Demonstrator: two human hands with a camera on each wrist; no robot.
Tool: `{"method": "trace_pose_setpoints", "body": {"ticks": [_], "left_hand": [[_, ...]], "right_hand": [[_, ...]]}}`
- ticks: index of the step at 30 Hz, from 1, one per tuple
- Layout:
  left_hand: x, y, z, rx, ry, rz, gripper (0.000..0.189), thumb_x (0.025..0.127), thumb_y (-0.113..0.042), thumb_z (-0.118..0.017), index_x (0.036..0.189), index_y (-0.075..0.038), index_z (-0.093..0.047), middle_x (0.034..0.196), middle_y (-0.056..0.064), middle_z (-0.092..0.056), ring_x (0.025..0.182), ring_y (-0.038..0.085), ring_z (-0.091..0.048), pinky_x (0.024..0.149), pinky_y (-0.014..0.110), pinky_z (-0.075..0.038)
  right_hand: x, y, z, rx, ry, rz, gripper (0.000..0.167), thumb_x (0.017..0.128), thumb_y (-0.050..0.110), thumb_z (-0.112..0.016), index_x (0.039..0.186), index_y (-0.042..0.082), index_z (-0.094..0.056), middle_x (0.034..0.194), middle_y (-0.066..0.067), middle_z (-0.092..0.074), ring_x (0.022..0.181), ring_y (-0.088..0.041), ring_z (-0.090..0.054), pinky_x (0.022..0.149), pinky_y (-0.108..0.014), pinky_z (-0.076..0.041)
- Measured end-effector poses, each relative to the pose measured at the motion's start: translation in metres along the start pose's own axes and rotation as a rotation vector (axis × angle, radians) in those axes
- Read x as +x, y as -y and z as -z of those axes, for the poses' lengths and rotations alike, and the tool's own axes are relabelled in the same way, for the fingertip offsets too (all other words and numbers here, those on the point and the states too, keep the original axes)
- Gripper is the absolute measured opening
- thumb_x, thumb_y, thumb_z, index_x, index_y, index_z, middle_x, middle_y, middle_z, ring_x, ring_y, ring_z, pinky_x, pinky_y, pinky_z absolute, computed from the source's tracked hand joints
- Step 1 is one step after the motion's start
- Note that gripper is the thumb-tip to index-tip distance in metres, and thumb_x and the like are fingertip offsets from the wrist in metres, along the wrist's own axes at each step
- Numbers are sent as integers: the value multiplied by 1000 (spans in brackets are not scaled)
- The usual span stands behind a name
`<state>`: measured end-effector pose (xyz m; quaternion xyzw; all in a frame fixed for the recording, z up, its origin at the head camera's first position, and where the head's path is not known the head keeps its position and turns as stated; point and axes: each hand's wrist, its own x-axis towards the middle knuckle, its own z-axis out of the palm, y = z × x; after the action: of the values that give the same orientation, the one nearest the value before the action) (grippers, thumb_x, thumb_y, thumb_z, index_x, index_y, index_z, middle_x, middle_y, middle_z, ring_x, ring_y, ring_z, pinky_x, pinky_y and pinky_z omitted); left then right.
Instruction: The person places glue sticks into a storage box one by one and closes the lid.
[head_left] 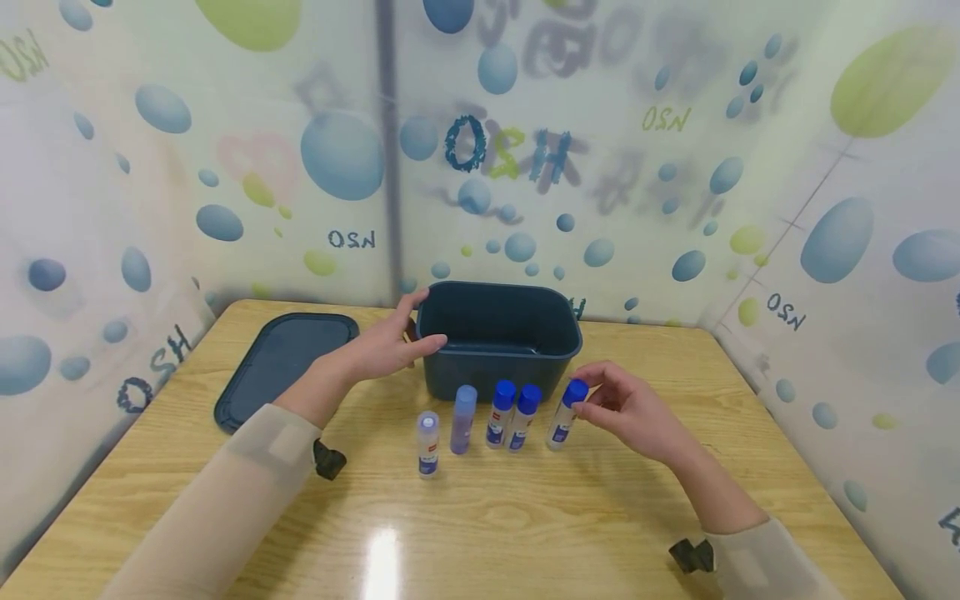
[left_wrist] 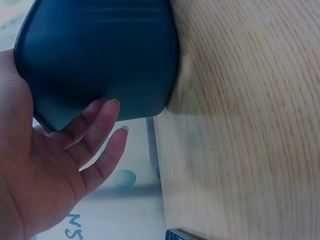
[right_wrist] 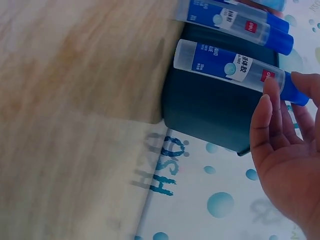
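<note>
My left hand grips the left rim of a dark teal plastic bin, with the thumb over the edge and several fingers along its outer side. In the right wrist view, my right hand pinches the blue cap of a clear liquid glue bottle between thumb and fingers. That bottle leans slightly in front of the bin's right end. To its left stand two more blue-capped glue bottles, a purple-tinted bottle and a clear bottle with a pale cap.
A flat dark lid lies at the back left of the wooden table. Patterned curtain-like walls with spots and lettering enclose the table at the back and both sides, close behind the bin.
</note>
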<state>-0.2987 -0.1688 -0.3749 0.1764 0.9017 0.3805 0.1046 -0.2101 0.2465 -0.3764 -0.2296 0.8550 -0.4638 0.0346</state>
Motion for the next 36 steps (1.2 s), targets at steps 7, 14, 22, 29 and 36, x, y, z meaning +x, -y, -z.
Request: {"method": "trace_pose_setpoints", "body": {"ticks": [7,14,22,29,36], "left_hand": [[0,0,0,-3,4,3,104,104,-71,-60,177,-32,3,121,17,-66,104,36,-76,90,47,-59],[1,-1,2,-8,13,11,106,103,-73,-62,177,-31,2,126,18,-65,106,38,-76,91,48,-60],[0,0,4,-29,30,16,104,105,-68,-62,177,-29,2,123,20,-65,109,41,-76,94,51,-60],[1,1,3,-28,23,12,104,105,-68,-62,177,-30,2,127,20,-64,107,38,-76,96,52,-60],[2,2,4,-23,21,2,104,105,-67,-62,177,-30,3,125,19,-65,107,38,-77,95,50,-60]], "right_hand": [[1,21,12,1,-100,72,33,102,4,-77,133,3,-67,113,-15,-73,88,-19,-73,78,-25,-62],[10,37,25,12,-205,167,33,103,1,-75,134,2,-66,107,3,-73,82,-13,-71,70,-24,-59],[32,58,36,31,-267,220,33,104,1,-72,135,1,-64,105,7,-72,81,-14,-70,73,-22,-59],[53,73,38,32,-273,202,34,105,8,-73,138,5,-65,109,7,-72,81,-15,-69,70,-23,-55],[78,76,36,43,-252,187,35,106,12,-73,139,5,-66,107,3,-71,85,-22,-73,80,-24,-62]]}}
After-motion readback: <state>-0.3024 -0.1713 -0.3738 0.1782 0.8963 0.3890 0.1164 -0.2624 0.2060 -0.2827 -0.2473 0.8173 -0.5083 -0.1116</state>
